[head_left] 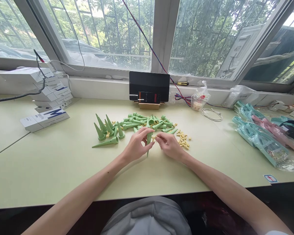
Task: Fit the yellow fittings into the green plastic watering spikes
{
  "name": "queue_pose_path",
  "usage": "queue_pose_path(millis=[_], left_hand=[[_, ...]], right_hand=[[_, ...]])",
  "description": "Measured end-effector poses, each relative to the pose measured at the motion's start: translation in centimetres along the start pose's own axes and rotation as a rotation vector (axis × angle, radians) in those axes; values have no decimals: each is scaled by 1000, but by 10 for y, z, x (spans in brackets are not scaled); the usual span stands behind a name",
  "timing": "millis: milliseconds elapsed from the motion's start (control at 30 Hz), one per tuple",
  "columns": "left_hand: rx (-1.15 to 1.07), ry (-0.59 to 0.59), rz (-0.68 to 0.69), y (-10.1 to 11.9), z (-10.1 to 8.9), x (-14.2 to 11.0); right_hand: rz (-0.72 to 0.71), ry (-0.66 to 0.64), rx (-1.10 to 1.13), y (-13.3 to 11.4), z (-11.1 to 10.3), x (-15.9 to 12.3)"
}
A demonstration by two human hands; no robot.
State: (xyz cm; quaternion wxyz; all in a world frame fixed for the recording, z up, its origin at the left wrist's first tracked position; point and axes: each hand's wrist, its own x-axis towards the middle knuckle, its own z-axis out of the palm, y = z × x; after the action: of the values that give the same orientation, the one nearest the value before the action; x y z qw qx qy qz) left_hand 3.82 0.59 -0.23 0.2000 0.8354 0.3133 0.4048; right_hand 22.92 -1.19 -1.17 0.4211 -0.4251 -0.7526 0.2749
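Note:
My left hand [138, 143] is closed around a green plastic spike [149, 138], its tip pointing down toward the table. Close on its right, my right hand [170, 143] pinches a small yellow plug [153, 138] against the side of the spike; whether it sits in a hole there I cannot tell. Behind both hands lies a heap of green spikes [134, 121] with yellow bits among them. Several more spikes [101, 125] stand tip-up to the left, and one spike [106, 142] lies on its side. Loose yellow plugs [183, 140] are scattered beside my right hand.
At the back, a dark tablet [149, 83] with a phone [149, 97] before it leans on a cardboard stand. White boxes [51, 91] are stacked at left. A plastic bag [199, 98], a coiled white cable [211, 114] and teal plastic parts [257, 137] lie at right.

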Motion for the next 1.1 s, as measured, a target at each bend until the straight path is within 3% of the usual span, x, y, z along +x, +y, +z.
queue_pose_path(millis=[1100], left_hand=[[-48,-10,-33,2,1,-2]], right_hand=[[48,-44,39,-1,2,0]])
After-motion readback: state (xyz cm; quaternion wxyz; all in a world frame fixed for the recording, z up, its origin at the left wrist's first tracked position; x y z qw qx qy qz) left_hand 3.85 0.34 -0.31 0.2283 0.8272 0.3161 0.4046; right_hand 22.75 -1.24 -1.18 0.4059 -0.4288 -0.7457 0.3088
